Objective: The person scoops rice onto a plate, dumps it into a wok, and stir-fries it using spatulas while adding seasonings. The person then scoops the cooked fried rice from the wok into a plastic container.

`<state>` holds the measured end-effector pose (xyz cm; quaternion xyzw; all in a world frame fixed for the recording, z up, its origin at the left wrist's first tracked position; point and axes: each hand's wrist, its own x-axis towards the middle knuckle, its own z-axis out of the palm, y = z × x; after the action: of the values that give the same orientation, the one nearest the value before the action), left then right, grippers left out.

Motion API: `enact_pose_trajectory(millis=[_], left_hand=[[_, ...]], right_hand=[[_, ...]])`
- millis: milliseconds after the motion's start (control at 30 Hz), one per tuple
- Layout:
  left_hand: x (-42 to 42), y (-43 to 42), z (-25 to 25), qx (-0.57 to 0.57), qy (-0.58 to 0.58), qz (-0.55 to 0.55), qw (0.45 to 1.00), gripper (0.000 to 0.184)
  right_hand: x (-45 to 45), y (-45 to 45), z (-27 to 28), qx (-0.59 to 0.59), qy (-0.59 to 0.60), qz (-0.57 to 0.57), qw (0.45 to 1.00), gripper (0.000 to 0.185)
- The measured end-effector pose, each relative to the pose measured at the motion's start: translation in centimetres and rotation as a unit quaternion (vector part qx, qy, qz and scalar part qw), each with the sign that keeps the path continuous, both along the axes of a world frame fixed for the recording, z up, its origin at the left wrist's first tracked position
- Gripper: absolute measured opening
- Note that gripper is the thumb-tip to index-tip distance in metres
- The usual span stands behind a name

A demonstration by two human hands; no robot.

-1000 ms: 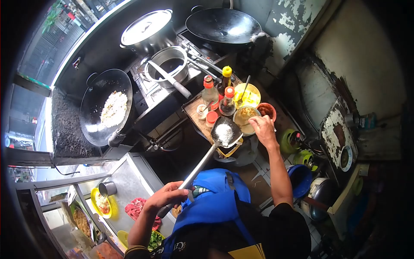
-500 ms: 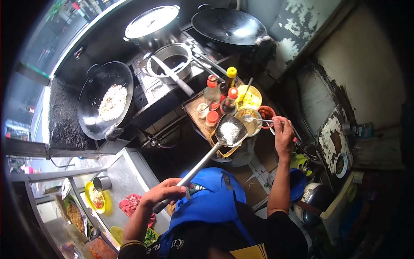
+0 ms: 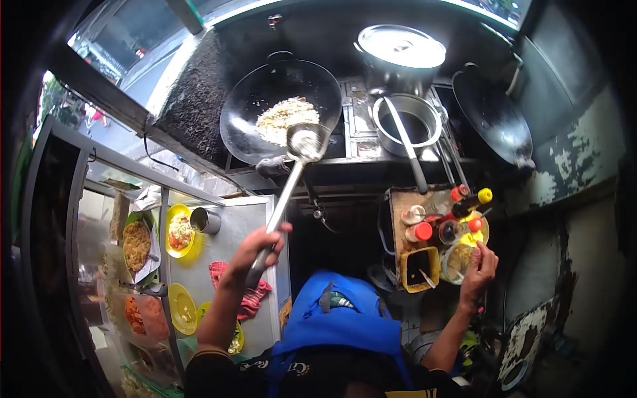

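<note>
My left hand (image 3: 260, 251) is closed around the handle of a metal wok spatula (image 3: 317, 140). A small white heap (image 3: 305, 142) lies on its blade. The blade is over the near edge of a black wok (image 3: 242, 113), which holds a pile of fried rice (image 3: 282, 119). My right hand (image 3: 480, 270) has its fingers bent together at the rim of a clear seasoning bowl (image 3: 458, 264). Whatever is between those fingers is hidden.
Several sauce bottles (image 3: 488, 195) and a yellow square container (image 3: 419, 268) crowd a small stand. Behind it are an open pot (image 3: 434, 126), a lidded pot (image 3: 405, 73) and a second wok (image 3: 494, 119). Yellow plates (image 3: 180, 308) and a red cloth (image 3: 255, 298) occupy the left counter.
The view has turned left. My left hand has carried the loaded spatula from beside the seasonings to the wok. My right hand, which held a thin-handled spoon, is now lower against the bowl.
</note>
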<state>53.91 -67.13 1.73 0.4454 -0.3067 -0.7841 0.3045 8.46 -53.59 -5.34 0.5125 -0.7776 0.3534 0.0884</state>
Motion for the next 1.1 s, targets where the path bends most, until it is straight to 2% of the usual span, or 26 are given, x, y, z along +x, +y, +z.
enact_pose_trajectory(millis=[67, 100, 133, 167, 200, 233, 300, 367, 433, 467, 500, 567, 600, 633, 700, 733, 767, 833, 867, 900, 933, 967, 1000, 1067, 1100], left_hand=[[0.1, -4.7, -4.0, -0.073, -0.115, 0.015, 0.991, 0.042], [-0.3, -6.8, -6.1, -0.072, -0.092, 0.061, 0.991, 0.04], [-1.3, -8.3, -7.7, -0.043, -0.078, 0.162, 0.983, 0.042], [-1.2, -10.2, -10.1, -0.078, -0.079, 0.179, 0.978, 0.044], [-1.1, -11.8, -12.4, -0.112, -0.11, 0.177, 0.972, 0.039], [-1.1, -13.3, -13.6, -0.146, -0.142, 0.175, 0.963, 0.034], [-1.9, -14.2, -13.9, -0.196, -0.217, 0.189, 0.937, 0.033], [-3.4, -14.7, -13.7, -0.156, -0.182, 0.245, 0.94, 0.035], [-4.8, -15.0, -14.2, -0.166, -0.104, 0.291, 0.936, 0.031], [-5.6, -15.6, -16.5, -0.191, -0.086, 0.309, 0.928, 0.031], [-6.4, -16.5, -18.5, -0.22, -0.067, 0.327, 0.917, 0.031], [-7.2, -16.7, -15.9, -0.157, 0.09, 0.308, 0.934, 0.036], [-7.0, -17.3, -14.9, -0.141, 0.107, 0.286, 0.942, 0.038], [-6.8, -17.9, -13.8, -0.124, 0.123, 0.266, 0.948, 0.04], [-7.3, -19.0, -12.8, -0.156, 0.128, 0.222, 0.954, 0.044], [-7.1, -19.3, -12.0, -0.167, 0.139, 0.211, 0.953, 0.05], [-6.6, -19.4, -10.9, -0.178, 0.132, 0.172, 0.96, 0.051], [-5.8, -18.4, -8.9, -0.163, 0.056, 0.125, 0.977, 0.051], [-5.3, -17.7, -9.5, -0.173, 0.026, 0.088, 0.981, 0.049], [-4.8, -17.0, -11.6, -0.208, 0.05, 0.052, 0.975, 0.044], [-3.6, -16.3, -13.2, -0.251, 0.062, -0.025, 0.966, 0.04], [-2.7, -14.1, -13.0, -0.202, 0.092, 0.0, 0.975, 0.035], [-2.0, -12.4, -15.0, -0.123, 0.1, 0.012, 0.987, 0.035], [0.1, -9.8, -17.0, -0.076, -0.034, -0.011, 0.996, 0.039], [0.7, -8.5, -18.3, -0.055, -0.055, 0.005, 0.997, 0.039]], right_hand=[[4.1, -3.6, 2.1, -0.005, -0.059, 0.066, 0.996, 0.016], [6.2, -5.5, 2.9, -0.017, -0.101, 0.105, 0.989, 0.015], [8.4, -7.2, 3.5, -0.014, -0.111, 0.151, 0.982, 0.015], [10.5, -9.0, 3.9, -0.011, -0.119, 0.197, 0.973, 0.014], [12.7, -10.7, 3.7, 0.014, -0.134, 0.251, 0.959, 0.014], [14.8, -12.5, 3.2, 0.039, -0.147, 0.303, 0.941, 0.014], [18.8, -16.2, 2.4, 0.063, -0.101, 0.426, 0.897, 0.013], [22.7, -19.2, 0.9, 0.048, -0.141, 0.473, 0.868, 0.014], [25.9, -21.5, 0.6, 0.128, -0.324, 0.425, 0.835, 0.022], [26.4, -22.7, -0.5, 0.187, -0.322, 0.428, 0.823, 0.035], [27.0, -23.8, -2.1, 0.237, -0.397, 0.433, 0.774, 0.049], [28.6, -25.0, -1.3, 0.244, -0.489, 0.424, 0.722, 0.057], [28.8, -25.8, -2.0, 0.202, -0.432, 0.439, 0.762, 0.06], [29.0, -27.0, -2.2, 0.183, -0.447, 0.43, 0.763, 0.06], [28.4, -28.4, -0.2, 0.275, -0.501, 0.352, 0.742, 0.06], [27.8, -29.9, -0.8, 0.167, -0.283, 0.422, 0.845, 0.058], [26.7, -31.4, -1.4, 0.038, -0.05, 0.461, 0.885, 0.056], [23.5, -34.5, 3.3, 0.156, 0.071, 0.435, 0.884, 0.043], [22.4, -36.8, 6.0, 0.234, 0.131, 0.409, 0.872, 0.039], [22.3, -38.9, 8.9, 0.31, 0.19, 0.378, 0.851, 0.035], [22.8, -40.1, 11.6, 0.303, 0.23, 0.402, 0.833, 0.028], [23.5, -40.9, 14.1, 0.294, 0.268, 0.427, 0.812, 0.022], [26.2, -40.7, 16.4, 0.392, 0.323, 0.368, 0.779, 0.018], [28.9, -40.8, 13.7, 0.439, 0.425, 0.373, 0.698, 0.02], [30.0, -40.5, 11.7, 0.454, 0.453, 0.379, 0.668, 0.022]])
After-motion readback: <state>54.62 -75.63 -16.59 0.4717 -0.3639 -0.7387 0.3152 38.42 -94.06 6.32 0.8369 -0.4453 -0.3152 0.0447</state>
